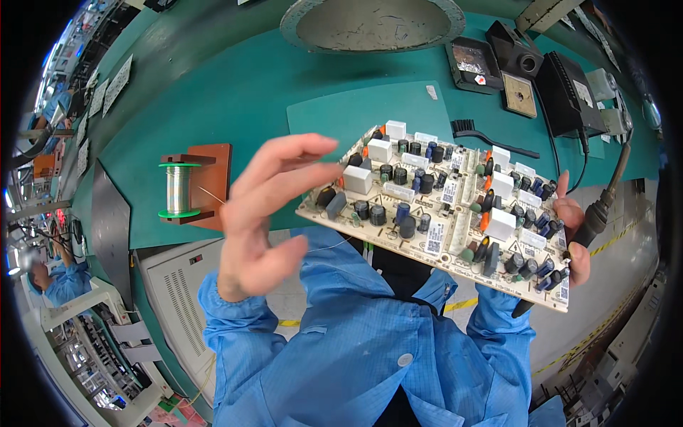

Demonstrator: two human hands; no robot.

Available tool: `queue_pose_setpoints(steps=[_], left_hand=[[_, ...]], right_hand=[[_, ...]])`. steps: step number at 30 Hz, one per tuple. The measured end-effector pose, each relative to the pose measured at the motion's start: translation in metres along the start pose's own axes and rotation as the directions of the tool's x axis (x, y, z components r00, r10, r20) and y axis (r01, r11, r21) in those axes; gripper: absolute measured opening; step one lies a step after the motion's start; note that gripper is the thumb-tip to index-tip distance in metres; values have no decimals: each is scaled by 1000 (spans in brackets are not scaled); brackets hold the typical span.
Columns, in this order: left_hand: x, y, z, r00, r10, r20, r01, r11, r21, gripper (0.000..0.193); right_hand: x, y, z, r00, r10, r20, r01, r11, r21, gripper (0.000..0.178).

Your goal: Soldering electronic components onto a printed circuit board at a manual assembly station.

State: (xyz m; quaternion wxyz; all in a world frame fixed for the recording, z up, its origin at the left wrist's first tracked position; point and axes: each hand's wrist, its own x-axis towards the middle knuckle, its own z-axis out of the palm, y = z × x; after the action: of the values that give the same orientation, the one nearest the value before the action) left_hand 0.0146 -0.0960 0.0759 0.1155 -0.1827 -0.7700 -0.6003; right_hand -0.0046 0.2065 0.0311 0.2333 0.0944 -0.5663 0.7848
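though aslant, circuit board [442,211] in right hand [568,215]

Right of centre, a cream circuit board [409,245] bears white, black, dark-blue and orange components [358,179]. The counter [235,107] is green. At left, a silvery wire spool [179,191] has bright green rims, its stand [221,160] reddish-brown. Bottom centre, a blue jacket [334,363] shows a fine grid.
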Motion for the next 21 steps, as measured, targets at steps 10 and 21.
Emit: queue_pose_setpoints(steps=[10, 21], left_hand=[[48, 5, -6, 876, -18, 481, -50, 991, 128, 18], [35, -2, 17, 879, 53, 473, -327, 790, 519, 8]], right_hand=[[1, 7, -12, 905, -355, 236, 415, 860, -297, 22], [-2, 3, -5, 998, 27, 51, -15, 978, -206, 41]])
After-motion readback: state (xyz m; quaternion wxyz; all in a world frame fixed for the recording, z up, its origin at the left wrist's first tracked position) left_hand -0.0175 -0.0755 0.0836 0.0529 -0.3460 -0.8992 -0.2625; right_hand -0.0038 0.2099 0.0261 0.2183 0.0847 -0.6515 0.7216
